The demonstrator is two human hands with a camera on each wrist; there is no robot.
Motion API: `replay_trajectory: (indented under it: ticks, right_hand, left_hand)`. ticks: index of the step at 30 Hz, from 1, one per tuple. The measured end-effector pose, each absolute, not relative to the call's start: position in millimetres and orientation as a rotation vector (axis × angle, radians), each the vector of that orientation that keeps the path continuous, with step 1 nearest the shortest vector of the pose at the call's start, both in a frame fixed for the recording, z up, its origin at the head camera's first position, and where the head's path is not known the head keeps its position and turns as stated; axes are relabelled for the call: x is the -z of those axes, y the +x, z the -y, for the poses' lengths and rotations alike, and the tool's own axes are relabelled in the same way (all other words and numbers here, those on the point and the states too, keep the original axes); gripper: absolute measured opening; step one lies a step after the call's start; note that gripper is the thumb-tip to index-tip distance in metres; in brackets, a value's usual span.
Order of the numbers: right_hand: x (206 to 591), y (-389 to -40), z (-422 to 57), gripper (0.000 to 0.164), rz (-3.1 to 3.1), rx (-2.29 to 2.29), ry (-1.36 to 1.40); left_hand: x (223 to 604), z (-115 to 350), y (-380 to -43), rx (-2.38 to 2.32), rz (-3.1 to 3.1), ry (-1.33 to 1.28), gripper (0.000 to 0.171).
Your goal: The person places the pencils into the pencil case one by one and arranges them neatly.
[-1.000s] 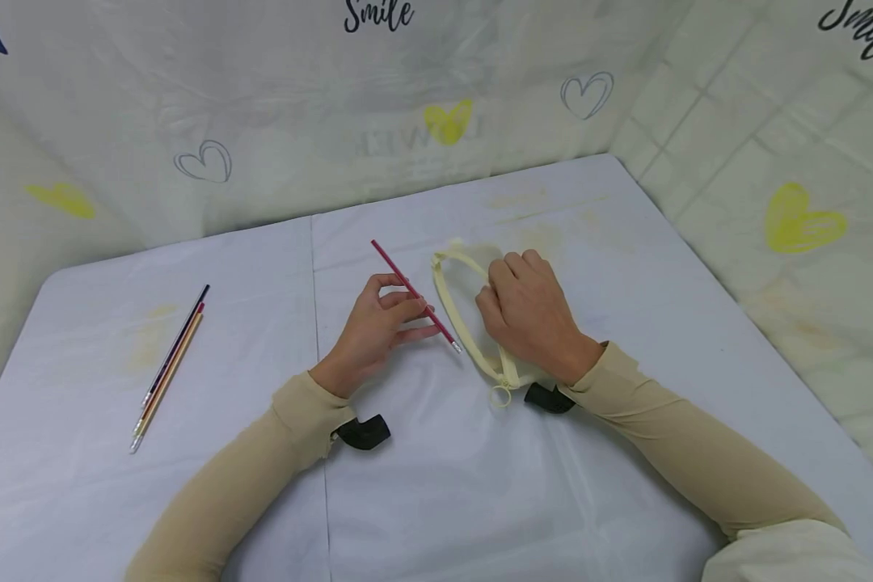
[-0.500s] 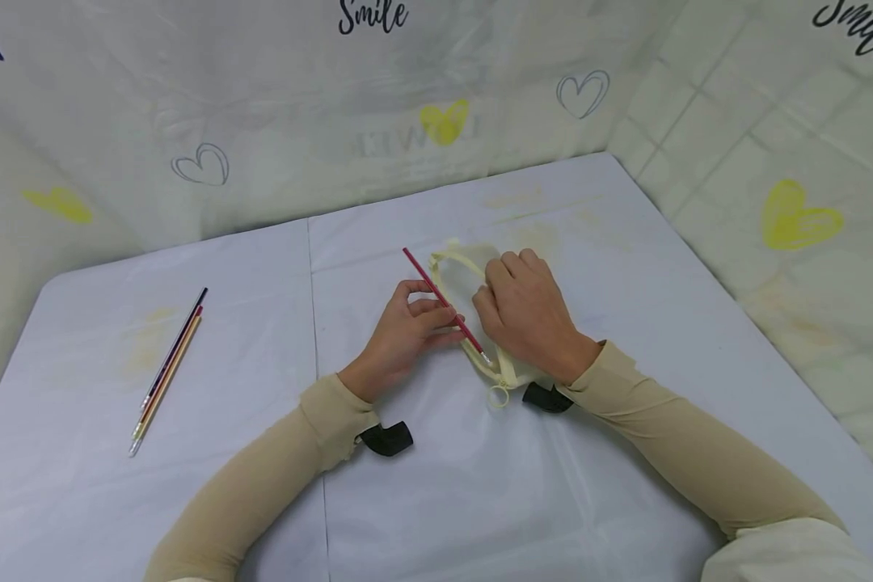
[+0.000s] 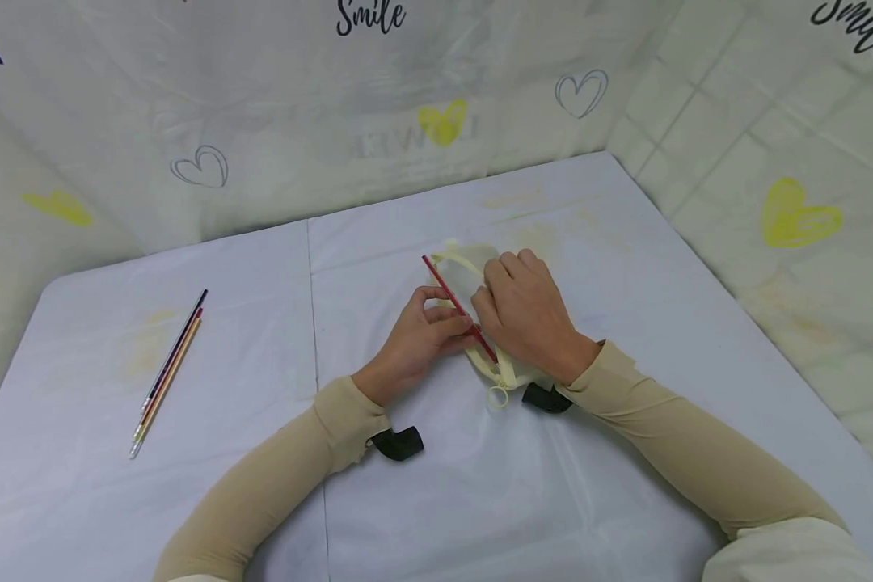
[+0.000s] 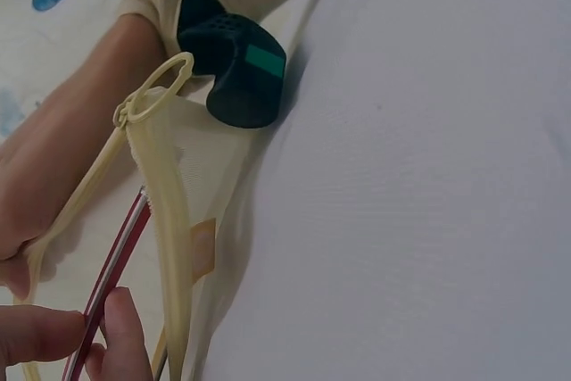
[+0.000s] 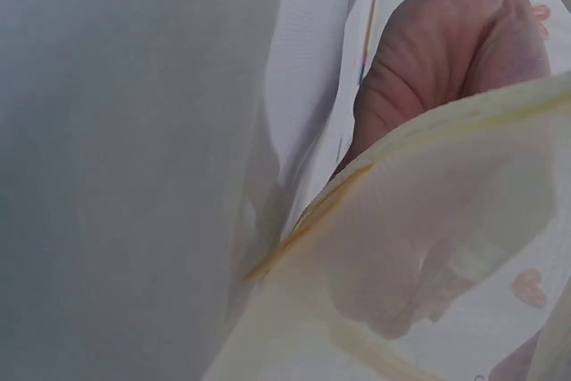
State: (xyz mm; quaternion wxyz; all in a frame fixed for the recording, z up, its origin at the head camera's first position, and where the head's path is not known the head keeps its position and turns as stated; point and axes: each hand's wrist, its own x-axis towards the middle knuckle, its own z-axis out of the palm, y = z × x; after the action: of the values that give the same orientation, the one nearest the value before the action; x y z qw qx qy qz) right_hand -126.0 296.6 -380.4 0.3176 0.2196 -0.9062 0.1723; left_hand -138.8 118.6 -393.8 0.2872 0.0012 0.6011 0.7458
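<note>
My left hand (image 3: 425,339) pinches a red pencil (image 3: 447,283) between thumb and fingers. The pencil's silver-tipped end (image 4: 143,194) sits inside the mouth of a sheer cream zip pouch (image 3: 489,372), close to the zip edge in the left wrist view. On the pouch's other side, my right hand (image 3: 527,315) grips the rim with curled fingers and keeps the mouth apart. A ring zip pull (image 3: 497,396) hangs at the near end. Through the thin fabric (image 5: 446,220) in the right wrist view, part of my left hand shows faintly.
Several pencils (image 3: 167,376), dark, red and tan, lie together on the white-covered table (image 3: 262,339) at the left. Black camera mounts (image 3: 398,444) sit under both wrists. A pale printed curtain (image 3: 276,97) stands behind the table and along its right side.
My left hand has moved right with the red pencil, from beside the pouch to its mouth, and the silver end has gone inside. My right hand has stayed on the rim.
</note>
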Motion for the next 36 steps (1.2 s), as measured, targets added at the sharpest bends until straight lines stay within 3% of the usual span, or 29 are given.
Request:
replay_trajectory:
  ticks: [21,31,36]
  right_hand:
    - [381,-126,-298,0.028,2.363,-0.439,0.587]
    - [379,-126,-293,0.025,2.399,-0.457,0.567]
    - [380,-126,-294,0.025,2.401,-0.476,0.564]
  left_hand:
    - [395,-121,-139,-1.926,-1.607,0.003,0.047]
    - [388,-101,-141,-1.95,-1.673,-0.078,0.037]
    - [380,-85,-142,-1.922,-1.751,-0.089,0.042]
